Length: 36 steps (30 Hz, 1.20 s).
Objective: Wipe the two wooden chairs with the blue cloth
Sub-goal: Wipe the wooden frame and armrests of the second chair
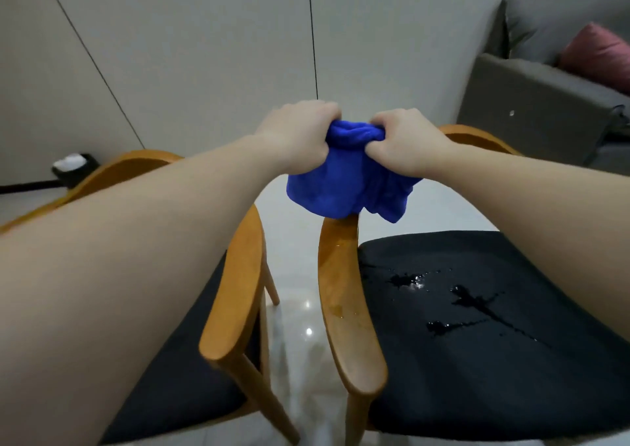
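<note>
Both hands hold the bunched blue cloth (344,183) up in the air over the gap between two wooden chairs. My left hand (300,135) grips its left top edge, my right hand (407,142) grips the right top edge. The cloth's lower end hangs just above the left armrest (341,275) of the right chair, which shows wet drops. That chair's black seat (494,326) carries splashes of liquid. The left chair (235,292) stands beside it, its black seat mostly hidden under my left forearm.
A grey sofa (531,98) with a pink cushion (600,53) stands at the back right. A small black bin (73,168) sits on the floor by the wall at the left. Glossy white floor shows between the chairs.
</note>
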Tool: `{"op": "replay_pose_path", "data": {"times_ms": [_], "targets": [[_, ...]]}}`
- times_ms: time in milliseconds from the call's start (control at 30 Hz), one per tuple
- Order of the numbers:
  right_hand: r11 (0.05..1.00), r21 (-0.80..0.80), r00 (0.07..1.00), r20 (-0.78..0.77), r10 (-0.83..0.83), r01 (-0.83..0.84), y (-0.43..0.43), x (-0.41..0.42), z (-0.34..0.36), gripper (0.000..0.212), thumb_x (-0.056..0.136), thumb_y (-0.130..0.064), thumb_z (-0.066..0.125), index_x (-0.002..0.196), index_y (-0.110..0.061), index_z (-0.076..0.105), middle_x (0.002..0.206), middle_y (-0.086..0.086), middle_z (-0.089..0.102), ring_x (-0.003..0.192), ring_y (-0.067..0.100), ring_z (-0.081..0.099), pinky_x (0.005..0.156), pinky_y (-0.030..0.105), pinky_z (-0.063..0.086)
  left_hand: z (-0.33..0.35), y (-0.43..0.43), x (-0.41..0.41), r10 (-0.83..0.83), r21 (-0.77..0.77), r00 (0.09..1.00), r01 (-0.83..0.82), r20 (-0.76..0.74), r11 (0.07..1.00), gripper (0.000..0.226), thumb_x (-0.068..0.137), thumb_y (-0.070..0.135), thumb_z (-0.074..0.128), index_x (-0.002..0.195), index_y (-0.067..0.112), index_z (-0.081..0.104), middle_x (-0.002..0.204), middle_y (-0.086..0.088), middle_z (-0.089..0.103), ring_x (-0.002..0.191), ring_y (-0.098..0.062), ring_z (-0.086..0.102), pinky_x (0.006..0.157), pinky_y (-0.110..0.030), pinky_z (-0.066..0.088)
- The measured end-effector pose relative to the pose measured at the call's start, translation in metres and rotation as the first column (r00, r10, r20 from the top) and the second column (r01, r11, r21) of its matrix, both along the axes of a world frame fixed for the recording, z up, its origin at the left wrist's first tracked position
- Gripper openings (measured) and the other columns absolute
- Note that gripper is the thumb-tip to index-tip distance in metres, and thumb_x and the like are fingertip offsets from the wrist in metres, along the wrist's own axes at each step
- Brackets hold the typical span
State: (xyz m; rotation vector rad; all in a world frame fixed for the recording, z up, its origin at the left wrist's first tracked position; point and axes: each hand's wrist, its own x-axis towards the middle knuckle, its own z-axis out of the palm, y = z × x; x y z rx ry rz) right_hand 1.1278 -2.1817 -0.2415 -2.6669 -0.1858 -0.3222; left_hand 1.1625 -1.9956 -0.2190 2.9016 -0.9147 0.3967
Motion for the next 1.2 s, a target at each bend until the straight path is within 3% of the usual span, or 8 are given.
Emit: {"op": "replay_pose_path", "data": {"times_ms": [233,400,600,733,900,967,1100,1200], "targets": [[0.983,-0.09,0.987,-0.042,0.156,-0.159,0.008,-0.076,-0.014,0.006,0.083,-0.021,0.053,0.082,-0.027,0.054,0.076,-0.001,0.061,0.071,0.021,0.058,0.056,0.029,0.042,-0.023,0.008,-0.091,0.137,0.02,0.988,-0.136,-0.067,0.99,0.019,0.08,0.01,0.053,0.094,0.024,0.051,0.083,0.003,0.055,0.075,-0.019,0.055,0.058,-0.036,0.047],[0.964,-0.142,0.947,-0.262,0.184,-0.226,0.017,-0.157,-0.07,0.008,0.081,-0.025,0.058,0.087,-0.028,0.053,0.081,-0.003,0.059,0.076,0.018,0.06,0.069,0.033,0.053,-0.073,0.002,-0.174,0.172,0.178,0.91,-0.111,-0.378,0.978,0.024,0.084,0.016,0.065,0.1,0.026,0.052,0.089,0.001,0.058,0.076,-0.013,0.056,0.063,-0.024,0.048],[0.983,-0.076,0.919,-0.372,0.13,-0.17,0.017,-0.212,-0.11,0.035,0.082,-0.029,0.063,0.116,-0.026,0.053,0.107,-0.004,0.054,0.09,0.015,0.057,0.083,0.034,0.055,-0.099,-0.002,-0.208,0.177,0.346,0.873,-0.01,-0.455,0.938,0.026,0.085,0.022,0.064,0.107,0.022,0.05,0.099,-0.004,0.055,0.081,-0.016,0.054,0.07,-0.029,0.051],[0.977,-0.098,0.931,-0.336,0.145,-0.188,0.023,-0.22,-0.106,0.03,0.079,-0.032,0.063,0.105,-0.026,0.05,0.104,-0.004,0.05,0.085,0.015,0.055,0.077,0.034,0.053,-0.093,-0.006,-0.206,0.256,0.391,0.773,-0.012,-0.58,0.92,0.026,0.082,0.022,0.068,0.107,0.016,0.06,0.099,-0.009,0.066,0.082,-0.019,0.063,0.07,-0.029,0.053],[0.979,0.147,0.788,-0.583,0.198,-0.138,0.027,-0.213,-0.088,0.041,0.073,-0.029,0.075,0.107,-0.017,0.056,0.108,0.002,0.055,0.085,0.014,0.054,0.073,0.03,0.048,-0.084,-0.006,-0.202,0.332,0.406,0.666,-0.047,-0.669,0.913,0.04,0.075,0.063,0.07,0.085,0.025,0.061,0.085,0.002,0.063,0.086,-0.016,0.062,0.081,-0.032,0.051],[0.967,0.25,0.723,-0.658,0.211,-0.055,0.021,-0.208,-0.077,0.037,0.077,-0.02,0.071,0.113,-0.015,0.062,0.108,0.002,0.06,0.092,0.014,0.057,0.081,0.03,0.049,-0.078,-0.004,-0.197,0.332,0.344,0.671,-0.121,-0.663,0.931,0.04,0.088,0.061,0.057,0.083,0.021,0.061,0.085,0.0,0.065,0.082,-0.017,0.06,0.081,-0.033,0.049],[0.967,0.252,0.834,-0.539,0.117,0.027,0.018,-0.197,-0.083,0.042,0.086,-0.009,0.06,0.127,-0.018,0.057,0.12,0.001,0.06,0.103,0.015,0.06,0.088,0.03,0.053,-0.088,-0.009,-0.205,0.372,0.16,0.798,-0.337,-0.473,0.928,0.039,0.1,0.041,0.045,0.13,0.016,0.046,0.126,-0.008,0.055,0.1,-0.021,0.058,0.082,-0.034,0.051],[0.981,0.193,0.902,-0.426,0.07,0.016,0.027,-0.192,-0.095,0.051,0.092,-0.004,0.052,0.14,-0.021,0.049,0.14,0.004,0.053,0.122,0.02,0.056,0.091,0.025,0.048,-0.112,-0.023,-0.218,0.391,0.084,0.774,-0.406,-0.498,0.91,0.064,0.1,0.043,0.044,0.153,0.015,0.022,0.157,-0.012,0.024,0.139,-0.034,0.035,0.106,-0.045,0.041]]}}
